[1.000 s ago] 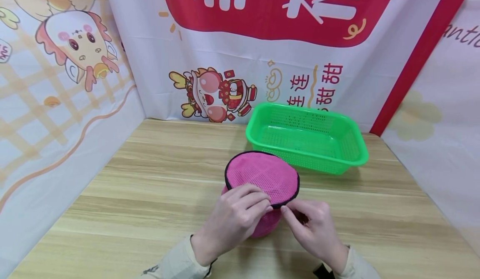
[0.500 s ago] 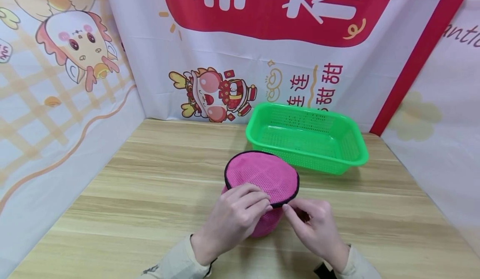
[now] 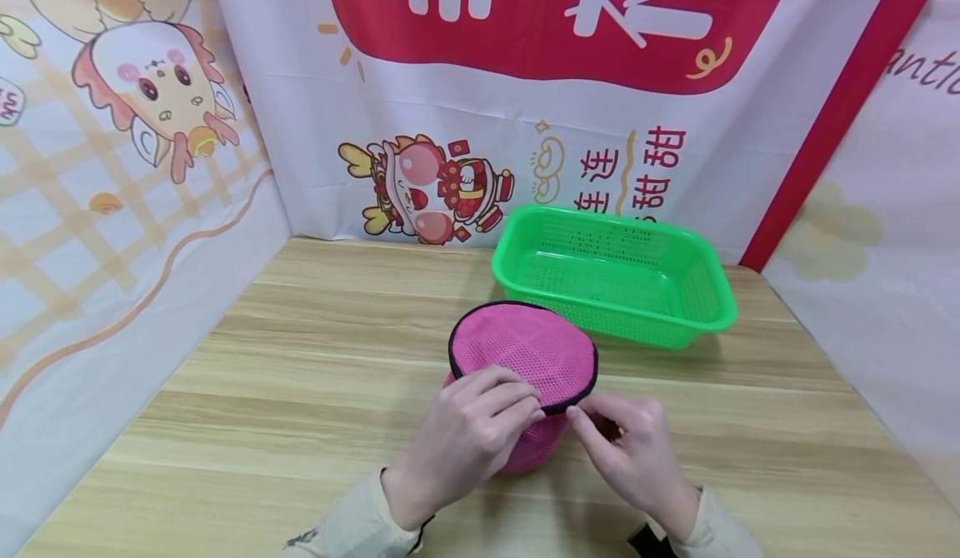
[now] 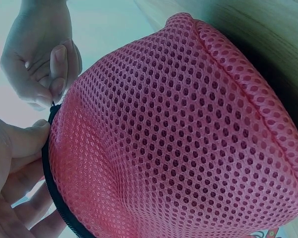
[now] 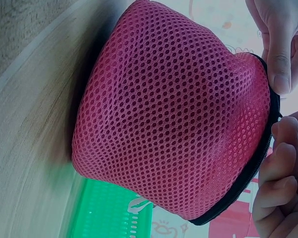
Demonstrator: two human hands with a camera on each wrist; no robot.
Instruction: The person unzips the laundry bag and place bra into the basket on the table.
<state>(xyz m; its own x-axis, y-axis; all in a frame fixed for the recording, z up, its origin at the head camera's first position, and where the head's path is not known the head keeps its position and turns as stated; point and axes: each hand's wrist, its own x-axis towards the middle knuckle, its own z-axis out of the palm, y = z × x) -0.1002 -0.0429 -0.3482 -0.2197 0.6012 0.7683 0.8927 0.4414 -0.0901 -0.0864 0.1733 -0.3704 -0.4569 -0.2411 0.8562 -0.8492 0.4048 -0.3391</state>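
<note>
A pink mesh laundry bag (image 3: pixel 536 354), round and upright, stands on the table with its lid facing up. A black zipper (image 5: pixel 238 187) runs around the lid's edge. My left hand (image 3: pixel 468 437) holds the near rim, its thumb pressed on the zipper band in the left wrist view. Just to its right, my right hand (image 3: pixel 633 454) pinches a small dark piece at the zipper with thumb and forefinger, seemingly the pull, mostly hidden by the fingertips. In the left wrist view the right hand (image 4: pixel 42 64) appears beyond the left thumb. The bag's contents cannot be made out.
A green perforated plastic basket (image 3: pixel 618 316) stands behind the bag to the right. The wood-grain table (image 3: pixel 300 358) ends at a printed cloth backdrop (image 3: pixel 300 125), with more printed cloth along the left and right sides.
My right hand has slid slightly to the right along the zipper, a little farther from the left fingertips. The left hand and the bag have hardly moved.
</note>
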